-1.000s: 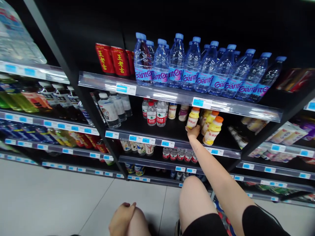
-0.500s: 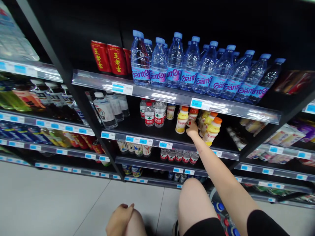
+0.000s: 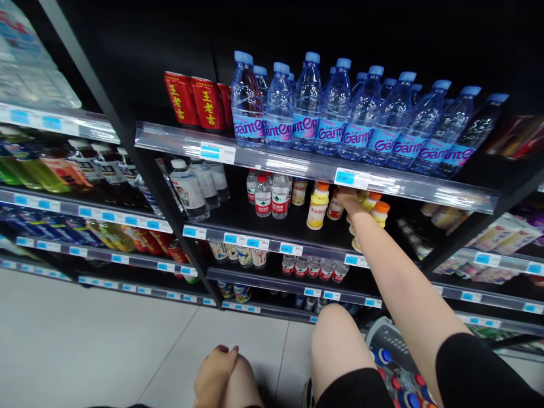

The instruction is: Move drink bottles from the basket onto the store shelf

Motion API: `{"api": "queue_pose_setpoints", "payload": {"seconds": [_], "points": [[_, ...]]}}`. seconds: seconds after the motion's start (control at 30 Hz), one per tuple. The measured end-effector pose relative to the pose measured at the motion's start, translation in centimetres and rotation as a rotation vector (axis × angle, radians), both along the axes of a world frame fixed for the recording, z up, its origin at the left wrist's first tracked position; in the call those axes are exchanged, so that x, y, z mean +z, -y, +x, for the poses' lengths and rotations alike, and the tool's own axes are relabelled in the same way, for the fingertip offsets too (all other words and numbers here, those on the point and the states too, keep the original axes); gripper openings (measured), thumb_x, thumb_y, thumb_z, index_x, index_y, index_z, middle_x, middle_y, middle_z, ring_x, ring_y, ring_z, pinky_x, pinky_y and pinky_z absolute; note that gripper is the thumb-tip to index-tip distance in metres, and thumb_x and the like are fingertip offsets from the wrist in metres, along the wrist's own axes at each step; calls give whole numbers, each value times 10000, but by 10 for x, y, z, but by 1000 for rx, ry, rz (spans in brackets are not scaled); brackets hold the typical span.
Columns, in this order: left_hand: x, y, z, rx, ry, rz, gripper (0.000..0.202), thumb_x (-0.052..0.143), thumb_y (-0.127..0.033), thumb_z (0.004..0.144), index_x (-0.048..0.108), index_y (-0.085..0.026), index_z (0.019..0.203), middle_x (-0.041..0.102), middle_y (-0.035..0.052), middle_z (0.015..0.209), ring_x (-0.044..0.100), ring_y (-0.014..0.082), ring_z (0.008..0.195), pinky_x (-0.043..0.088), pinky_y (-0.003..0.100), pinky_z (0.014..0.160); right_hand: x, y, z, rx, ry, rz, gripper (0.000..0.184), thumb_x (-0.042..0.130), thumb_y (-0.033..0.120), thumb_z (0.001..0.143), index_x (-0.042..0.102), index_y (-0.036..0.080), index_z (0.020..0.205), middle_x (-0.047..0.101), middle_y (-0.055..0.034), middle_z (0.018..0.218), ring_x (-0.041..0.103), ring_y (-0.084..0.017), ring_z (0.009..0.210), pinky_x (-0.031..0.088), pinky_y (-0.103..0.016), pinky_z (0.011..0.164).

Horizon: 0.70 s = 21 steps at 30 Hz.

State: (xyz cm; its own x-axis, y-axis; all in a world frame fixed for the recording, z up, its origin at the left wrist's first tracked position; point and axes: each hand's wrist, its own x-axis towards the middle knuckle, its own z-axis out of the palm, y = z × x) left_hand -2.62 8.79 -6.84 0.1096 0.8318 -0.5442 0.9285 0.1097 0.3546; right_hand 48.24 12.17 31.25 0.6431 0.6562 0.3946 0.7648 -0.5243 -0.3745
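My right hand (image 3: 351,199) reaches deep into the second shelf (image 3: 272,241), under the price rail, with its fingers closed round a small bottle with a pale label (image 3: 335,208). A yellow bottle with an orange cap (image 3: 318,206) stands alone just left of it. More yellow orange-capped bottles (image 3: 375,212) stand right of my wrist, partly hidden by my arm. My left hand (image 3: 215,374) rests on my left knee at the bottom of the view, fingers curled over it, holding nothing.
The top shelf (image 3: 314,167) carries blue-capped water bottles (image 3: 335,110) and red cans (image 3: 195,102). Small red-labelled water bottles (image 3: 267,195) and white-capped bottles (image 3: 193,190) stand further left. A basket of bottles (image 3: 395,362) sits by my right knee. Grey tiled floor lies at the left.
My right hand set one yellow bottle down to the left, let go of it, then moved back and right, deeper under the rail, onto another small bottle. The left hand stayed on the knee.
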Motion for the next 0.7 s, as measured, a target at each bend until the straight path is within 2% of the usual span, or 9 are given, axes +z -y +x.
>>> {"api": "queue_pose_setpoints", "payload": {"seconds": [0.13, 0.23, 0.37, 0.5, 0.63, 0.7], "points": [[-7, 0, -3, 5, 31, 7, 497, 500, -467, 855, 745, -126, 1120, 769, 238, 1195, 681, 412, 1234, 497, 480, 1091, -1, 34, -33, -100, -15, -104, 410, 595, 252, 952, 600, 129, 1343, 672, -241, 1223, 666, -364, 1119, 542, -502, 951], [-12, 1, -3, 36, 46, 20, 486, 530, -480, 829, 756, -142, 1095, 774, 230, 1186, 679, 424, 1230, 494, 494, 1092, 0, 67, -69, -133, 32, -120, 472, 580, 289, 980, 518, 190, 1438, 569, -232, 1352, 683, -333, 1087, 564, -468, 913], [-12, 3, -2, 59, 20, 17, 508, 552, -499, 813, 752, -150, 1124, 760, 233, 1228, 677, 433, 1231, 509, 520, 1066, 4, 94, -117, 31, 60, -131, 500, 579, 314, 990, 465, 259, 1474, 536, -156, 1345, 703, -267, 992, 564, -400, 903], [-11, 3, -1, 45, -2, 11, 510, 524, -504, 837, 742, -153, 1136, 761, 227, 1226, 676, 428, 1239, 527, 514, 1039, 5, 76, -142, 184, 91, -106, 538, 560, 318, 1005, 442, 309, 1530, 532, -131, 1417, 694, -274, 1087, 548, -360, 934], [-11, 4, -1, 28, 2, 23, 492, 498, -471, 862, 748, -125, 1109, 770, 240, 1186, 677, 412, 1244, 513, 472, 1063, -4, 43, -147, 210, 91, -68, 615, 566, 399, 1012, 372, 347, 1594, 512, -102, 1504, 668, -281, 1161, 555, -349, 934], [-11, 4, -2, 37, 4, 24, 501, 497, -471, 864, 746, -119, 1120, 767, 246, 1194, 681, 414, 1238, 516, 474, 1057, -10, 34, -145, 222, 81, 13, 648, 568, 434, 1006, 351, 323, 1606, 533, -100, 1491, 648, -283, 1191, 546, -354, 967]]}}
